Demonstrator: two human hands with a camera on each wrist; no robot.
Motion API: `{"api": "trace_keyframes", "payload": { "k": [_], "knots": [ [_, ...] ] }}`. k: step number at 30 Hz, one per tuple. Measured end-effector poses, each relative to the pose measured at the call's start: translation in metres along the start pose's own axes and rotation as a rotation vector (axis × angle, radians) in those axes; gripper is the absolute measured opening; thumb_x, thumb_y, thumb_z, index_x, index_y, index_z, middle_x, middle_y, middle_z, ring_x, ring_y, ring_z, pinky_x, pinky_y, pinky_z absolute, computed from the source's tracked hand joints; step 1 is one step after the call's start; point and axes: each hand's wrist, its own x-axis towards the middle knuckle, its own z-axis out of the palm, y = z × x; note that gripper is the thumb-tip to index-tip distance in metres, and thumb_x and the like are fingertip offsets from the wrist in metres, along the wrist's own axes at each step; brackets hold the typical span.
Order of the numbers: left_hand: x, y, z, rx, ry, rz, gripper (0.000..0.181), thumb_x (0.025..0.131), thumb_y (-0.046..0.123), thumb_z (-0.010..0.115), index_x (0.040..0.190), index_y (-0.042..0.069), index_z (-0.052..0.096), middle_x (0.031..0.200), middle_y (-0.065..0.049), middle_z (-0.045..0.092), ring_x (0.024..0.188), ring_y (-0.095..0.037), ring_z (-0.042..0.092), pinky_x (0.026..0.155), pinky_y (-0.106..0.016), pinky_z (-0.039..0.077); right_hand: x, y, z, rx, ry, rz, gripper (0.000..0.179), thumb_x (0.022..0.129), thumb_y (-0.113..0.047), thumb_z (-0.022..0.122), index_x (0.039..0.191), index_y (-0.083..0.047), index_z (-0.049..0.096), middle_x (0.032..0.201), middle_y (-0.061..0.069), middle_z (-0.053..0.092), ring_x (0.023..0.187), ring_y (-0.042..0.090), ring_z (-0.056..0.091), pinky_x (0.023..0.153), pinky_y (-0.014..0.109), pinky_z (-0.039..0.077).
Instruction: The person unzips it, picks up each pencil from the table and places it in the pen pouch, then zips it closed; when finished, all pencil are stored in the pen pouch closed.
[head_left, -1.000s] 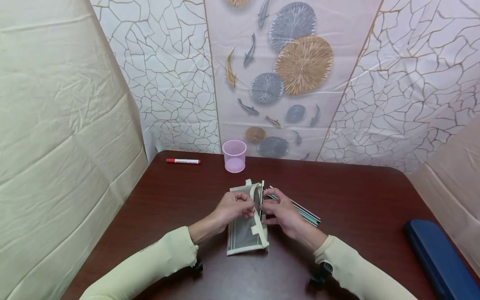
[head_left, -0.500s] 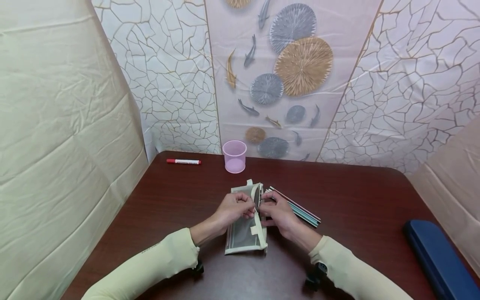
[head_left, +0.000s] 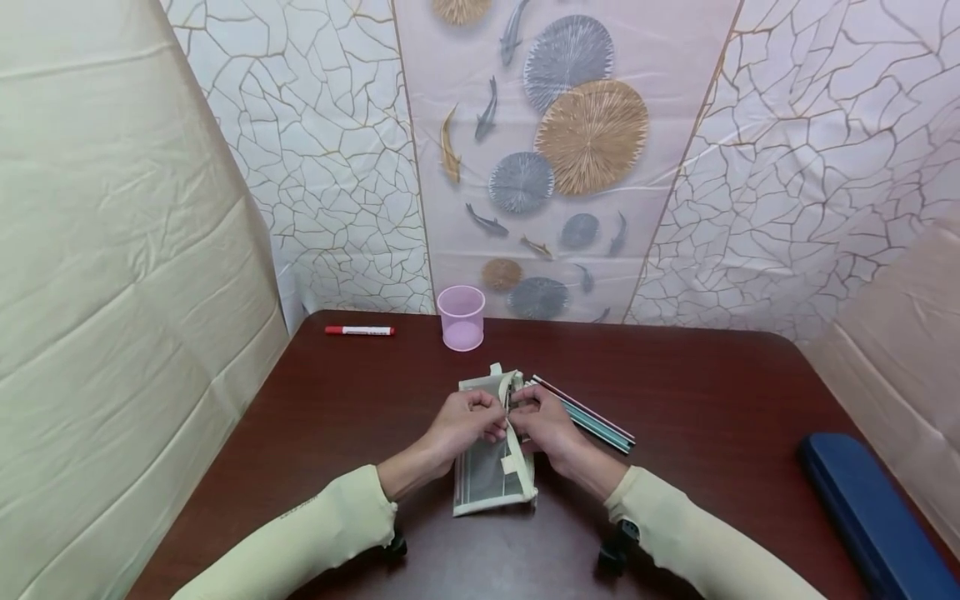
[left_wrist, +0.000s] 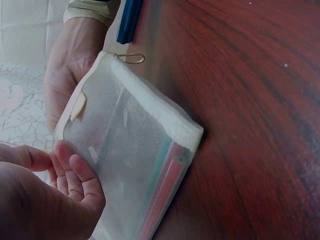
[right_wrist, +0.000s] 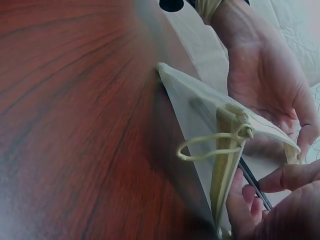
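A cream-edged mesh zip pouch (head_left: pixel 483 479) lies on the table in the head view, its zip side parted. My left hand (head_left: pixel 465 423) pinches one edge of the opening. Between the thumb and fingers of my right hand (head_left: pixel 549 427) is a slim dark pencil (right_wrist: pixel 256 184), which slants into the pouch mouth in the right wrist view. Its far end is blurred behind the mesh. Through the mesh in the left wrist view, pink and teal sticks (left_wrist: pixel 162 187) show along the bottom side. Several slim pencils (head_left: pixel 596 423) lie just right of the pouch, partly behind my right hand.
A pink translucent cup (head_left: pixel 462 321) stands at the table's back edge. Left of it lies a red-and-white marker (head_left: pixel 360 331). A long dark blue case (head_left: pixel 873 508) lies at the right edge of the dark wood table (head_left: pixel 360 400). Patterned cloth (head_left: pixel 345 167) hangs behind.
My right hand has moved left toward my left hand, taking the dark pencil from beside the pouch's opening into it. My left hand keeps its pinch on the edge. The head view has shifted slightly.
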Motion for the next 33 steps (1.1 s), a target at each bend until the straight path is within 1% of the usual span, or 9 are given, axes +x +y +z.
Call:
{"api": "trace_keyframes", "payload": {
  "k": [5, 8, 11, 13, 17, 23, 28, 31, 33],
  "knots": [
    [0.001, -0.001, 0.0, 0.007, -0.001, 0.006, 0.009, 0.094, 0.011, 0.067, 0.095, 0.003, 0.068, 0.077, 0.0, 0.07, 0.068, -0.009, 0.069, 0.069, -0.024, 0.06, 0.001, 0.001, 0.001, -0.026, -0.005, 0.005, 0.036, 0.096, -0.002, 0.062, 0.131, 0.0, 0.055, 0.105, 0.013, 0.067, 0.078, 0.015, 0.068, 0.062, 0.03, 0.059],
    [0.0, 0.001, 0.0, 0.01, -0.001, 0.01, 0.008, 0.094, 0.011, 0.066, 0.095, 0.003, 0.068, 0.077, 0.0, 0.07, 0.068, -0.009, 0.069, 0.068, -0.024, 0.06, 0.001, 0.0, 0.001, -0.04, 0.015, -0.005, 0.036, 0.096, -0.004, 0.063, 0.13, 0.001, 0.056, 0.103, 0.011, 0.067, 0.078, 0.014, 0.068, 0.06, 0.03, 0.059],
    [0.0, 0.003, -0.002, 0.006, -0.002, 0.01, 0.008, 0.094, 0.011, 0.066, 0.095, 0.004, 0.067, 0.077, 0.0, 0.071, 0.068, -0.009, 0.069, 0.068, -0.024, 0.059, -0.001, -0.003, -0.002, -0.037, 0.036, -0.027, 0.037, 0.094, -0.006, 0.065, 0.13, 0.001, 0.055, 0.101, 0.01, 0.068, 0.079, 0.015, 0.068, 0.06, 0.033, 0.059],
    [0.0, 0.004, -0.003, 0.001, -0.001, 0.011, 0.007, 0.094, 0.011, 0.066, 0.095, 0.004, 0.067, 0.078, 0.0, 0.071, 0.069, -0.009, 0.069, 0.068, -0.024, 0.059, -0.001, -0.004, -0.005, -0.027, 0.046, -0.046, 0.037, 0.095, -0.007, 0.066, 0.129, 0.001, 0.054, 0.101, 0.01, 0.068, 0.081, 0.016, 0.069, 0.062, 0.037, 0.062],
    [0.0, 0.003, -0.005, -0.007, 0.001, 0.01, 0.007, 0.093, 0.01, 0.065, 0.095, 0.004, 0.068, 0.078, 0.0, 0.071, 0.068, -0.009, 0.07, 0.068, -0.024, 0.06, 0.002, -0.006, -0.017, -0.012, 0.063, -0.096, 0.036, 0.097, -0.006, 0.065, 0.13, 0.003, 0.052, 0.106, 0.014, 0.067, 0.085, 0.021, 0.07, 0.067, 0.043, 0.066],
    [0.0, 0.003, -0.007, -0.007, -0.001, 0.012, 0.006, 0.092, 0.009, 0.065, 0.094, 0.004, 0.068, 0.077, 0.001, 0.071, 0.068, -0.008, 0.069, 0.068, -0.023, 0.06, 0.011, -0.014, -0.047, -0.061, 0.093, -0.189, 0.037, 0.101, -0.009, 0.065, 0.132, 0.005, 0.05, 0.111, 0.017, 0.068, 0.084, 0.022, 0.069, 0.066, 0.039, 0.066],
    [-0.001, 0.004, -0.009, -0.006, 0.002, 0.008, 0.007, 0.093, 0.009, 0.064, 0.095, 0.004, 0.068, 0.077, 0.001, 0.071, 0.068, -0.008, 0.069, 0.068, -0.023, 0.06, 0.022, -0.02, -0.072, -0.144, 0.12, -0.246, 0.039, 0.102, -0.019, 0.068, 0.132, 0.002, 0.054, 0.117, 0.023, 0.067, 0.089, 0.025, 0.073, 0.072, 0.047, 0.066],
    [-0.001, 0.003, -0.009, -0.006, -0.004, 0.012, 0.007, 0.093, 0.009, 0.065, 0.096, 0.003, 0.067, 0.077, 0.001, 0.071, 0.068, -0.007, 0.069, 0.068, -0.023, 0.06, 0.029, -0.021, -0.087, -0.257, 0.128, -0.279, 0.038, 0.103, -0.024, 0.068, 0.133, -0.001, 0.06, 0.119, 0.026, 0.068, 0.092, 0.028, 0.074, 0.074, 0.048, 0.066],
    [-0.001, 0.002, -0.01, -0.006, -0.006, 0.013, 0.006, 0.093, 0.009, 0.065, 0.095, 0.003, 0.067, 0.077, 0.001, 0.071, 0.068, -0.007, 0.069, 0.068, -0.023, 0.06, 0.035, -0.02, -0.097, -0.357, 0.115, -0.285, 0.039, 0.103, -0.026, 0.068, 0.135, -0.004, 0.064, 0.12, 0.026, 0.069, 0.094, 0.03, 0.073, 0.073, 0.044, 0.066]
  ]
}}
